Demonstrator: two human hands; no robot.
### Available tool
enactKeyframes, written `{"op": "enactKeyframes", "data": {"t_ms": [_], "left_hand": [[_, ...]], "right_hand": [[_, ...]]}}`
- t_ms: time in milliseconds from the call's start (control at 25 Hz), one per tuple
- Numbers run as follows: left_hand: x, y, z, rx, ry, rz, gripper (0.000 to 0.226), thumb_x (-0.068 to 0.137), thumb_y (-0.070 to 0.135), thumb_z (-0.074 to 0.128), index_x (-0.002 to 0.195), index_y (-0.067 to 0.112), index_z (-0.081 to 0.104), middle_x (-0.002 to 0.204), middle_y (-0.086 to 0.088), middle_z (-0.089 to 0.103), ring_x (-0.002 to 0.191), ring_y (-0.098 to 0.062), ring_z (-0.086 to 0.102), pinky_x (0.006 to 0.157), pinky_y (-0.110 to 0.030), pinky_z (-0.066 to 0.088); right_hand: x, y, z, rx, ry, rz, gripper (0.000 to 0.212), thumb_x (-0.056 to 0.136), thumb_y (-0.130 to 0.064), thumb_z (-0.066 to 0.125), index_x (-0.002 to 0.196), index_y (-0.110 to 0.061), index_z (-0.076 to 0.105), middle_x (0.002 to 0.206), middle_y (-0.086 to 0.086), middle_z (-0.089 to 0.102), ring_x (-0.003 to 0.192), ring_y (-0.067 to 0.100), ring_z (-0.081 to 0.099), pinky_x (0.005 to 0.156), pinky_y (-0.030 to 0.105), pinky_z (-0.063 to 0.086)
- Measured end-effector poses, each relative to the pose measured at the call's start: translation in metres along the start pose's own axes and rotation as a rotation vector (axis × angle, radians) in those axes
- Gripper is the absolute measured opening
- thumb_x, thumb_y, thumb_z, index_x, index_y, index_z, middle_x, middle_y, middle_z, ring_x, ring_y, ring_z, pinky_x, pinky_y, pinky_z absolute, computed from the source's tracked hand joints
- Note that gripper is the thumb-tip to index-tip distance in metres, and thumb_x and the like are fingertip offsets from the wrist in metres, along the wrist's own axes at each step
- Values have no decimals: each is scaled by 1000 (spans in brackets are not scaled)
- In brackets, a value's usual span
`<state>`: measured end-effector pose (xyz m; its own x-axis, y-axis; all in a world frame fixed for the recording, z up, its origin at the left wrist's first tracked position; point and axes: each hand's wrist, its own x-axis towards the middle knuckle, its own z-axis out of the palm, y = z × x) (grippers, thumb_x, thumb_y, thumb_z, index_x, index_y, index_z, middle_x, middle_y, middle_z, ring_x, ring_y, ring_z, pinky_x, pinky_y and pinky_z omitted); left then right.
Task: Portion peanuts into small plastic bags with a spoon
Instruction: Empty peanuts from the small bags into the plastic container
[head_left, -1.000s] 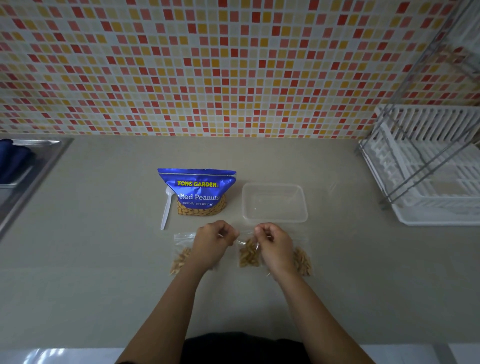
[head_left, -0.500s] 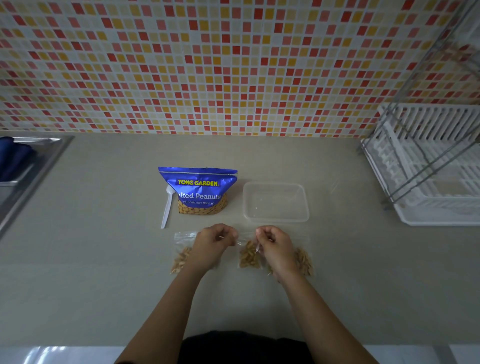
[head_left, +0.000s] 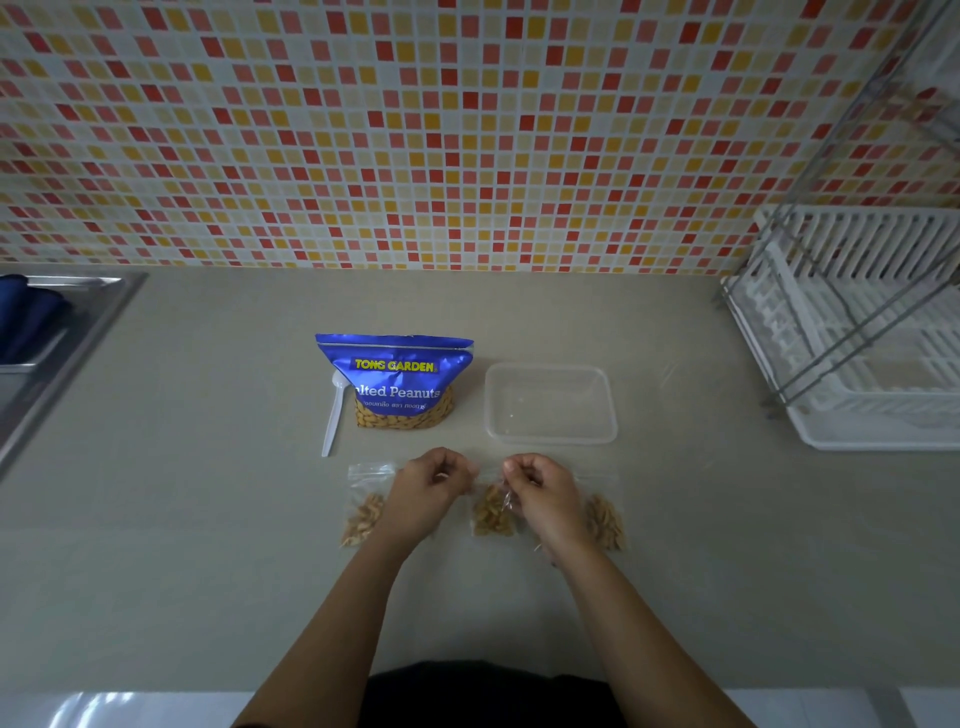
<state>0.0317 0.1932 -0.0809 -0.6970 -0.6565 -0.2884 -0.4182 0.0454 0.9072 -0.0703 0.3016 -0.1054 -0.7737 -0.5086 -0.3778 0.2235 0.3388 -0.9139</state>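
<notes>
A small clear middle bag (head_left: 491, 514), peanuts heaped in its lower half, lies on a beige counter (head_left: 208, 545) close to the person. It is the centre one in a row of three. Both hands are at its top edge. The left hand (head_left: 428, 493) and right hand (head_left: 545, 499) sit side by side, slightly apart, with fingers curled, each pinching the strip at the bag's mouth. Whether the mouth is sealed cannot be told.

The left bag (head_left: 363, 512), also holding peanuts, lies flat just beside the left hand and is partly hidden by it. The right bag (head_left: 605, 519) lies just past the right wrist, its peanuts showing.

Behind the row stands a blue pack (head_left: 397, 384) of salted peanuts, upright, with nuts visible through its lower window. A white plastic spoon (head_left: 335, 415) lies against the pack's left side, its handle pointing toward the person. To the right of the pack sits a clear rectangular tub (head_left: 550, 402).

Farther out, a steel sink (head_left: 62, 353) is at the left edge of the counter and a white dish rack (head_left: 857, 338) is at the right. A wall (head_left: 467, 130) of small red, orange and white tiles runs along the back.
</notes>
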Motion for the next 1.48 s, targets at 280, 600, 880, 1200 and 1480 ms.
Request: {"op": "enactKeyframes", "data": {"t_ms": [280, 600, 880, 1200, 1480], "left_hand": [[2, 5, 4, 200, -28, 121, 11, 80, 18, 68, 75, 8, 67, 72, -10, 68, 67, -14, 58, 63, -20, 45], [4, 4, -8, 236, 3, 95, 18, 79, 23, 70, 64, 20, 61, 69, -9, 66, 64, -13, 55, 60, -19, 40], [-6, -3, -9, -57, -67, -17, 21, 78, 26, 72, 82, 8, 62, 72, -1, 67, 62, -7, 59, 52, -15, 42], [-4, -15, -3, 191, 84, -129, 10, 80, 17, 66, 88, 12, 64, 75, -5, 68, 60, -16, 58, 58, -26, 47], [-5, -12, 9, 795, 173, -78, 37, 84, 31, 60, 106, 3, 53, 105, -16, 65, 99, -33, 61, 80, -37, 45]], "right_hand": [[-6, -2, 7, -223, 44, -164, 12, 85, -17, 60, 75, -24, 60, 69, -1, 66, 68, 18, 63, 69, 30, 50], [-4, -4, 5, -241, 127, -189, 13, 86, -18, 60, 75, -24, 58, 60, -9, 60, 66, 20, 63, 73, 36, 53], [-4, -4, 8, 32, 96, -4, 20, 90, -17, 55, 70, -18, 58, 59, -1, 59, 49, 6, 52, 56, 23, 46], [-3, 4, 1, -177, 13, -99, 23, 89, -18, 57, 109, -10, 65, 101, -1, 67, 92, 8, 60, 73, 7, 42], [-8, 12, -23, -374, 264, -187, 16, 85, -10, 57, 95, -13, 69, 92, 5, 72, 81, 21, 67, 74, 24, 47]]}}
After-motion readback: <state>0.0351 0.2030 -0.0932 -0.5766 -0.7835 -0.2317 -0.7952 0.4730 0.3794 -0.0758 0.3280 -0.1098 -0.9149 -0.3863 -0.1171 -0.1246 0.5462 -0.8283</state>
